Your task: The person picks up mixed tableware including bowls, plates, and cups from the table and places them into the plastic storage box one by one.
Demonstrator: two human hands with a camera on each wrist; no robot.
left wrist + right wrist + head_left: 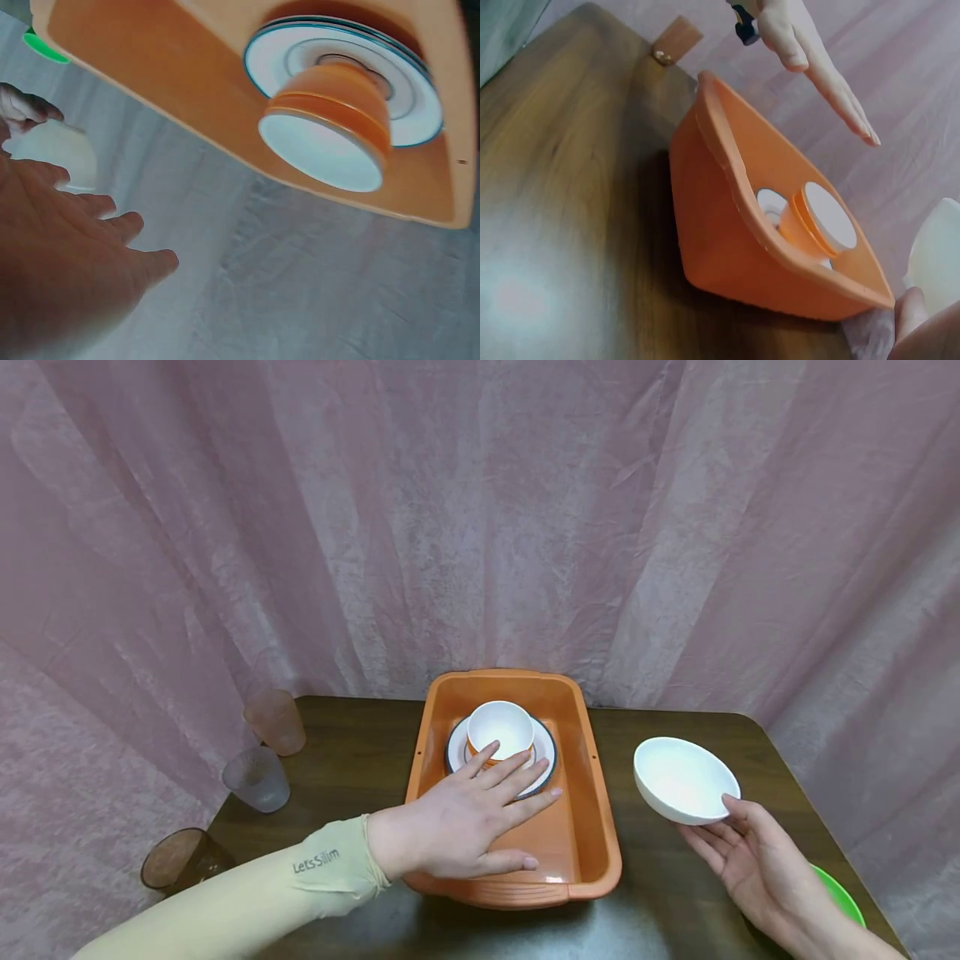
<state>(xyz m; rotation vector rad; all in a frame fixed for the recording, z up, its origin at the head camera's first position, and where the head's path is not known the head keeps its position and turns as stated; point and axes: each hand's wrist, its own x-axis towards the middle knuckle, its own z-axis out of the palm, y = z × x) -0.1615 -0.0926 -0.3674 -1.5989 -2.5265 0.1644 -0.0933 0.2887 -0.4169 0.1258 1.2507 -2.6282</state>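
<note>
My right hand (772, 868) pinches a white bowl (684, 777) by its near right rim, thumb at the edge and fingers beneath. It holds the bowl above the table, right of an orange plastic basin (606, 835). My left hand (468, 822) hovers over the basin with its fingers spread and nothing in its grasp. Inside the basin, stacked plates (420, 112) with a dark blue-green rim carry orange bowls (330, 90) that look nested, white on the inside. In the head view the left fingers partly cover the plates.
Along the left table edge stand a pinkish cup (276, 722), a clear grey glass (257, 779) and a brown glass (183, 860). A bright green dish (840, 893) shows partly behind my right wrist. Behind the dark wooden table (360, 752) hangs a pink curtain (480, 527).
</note>
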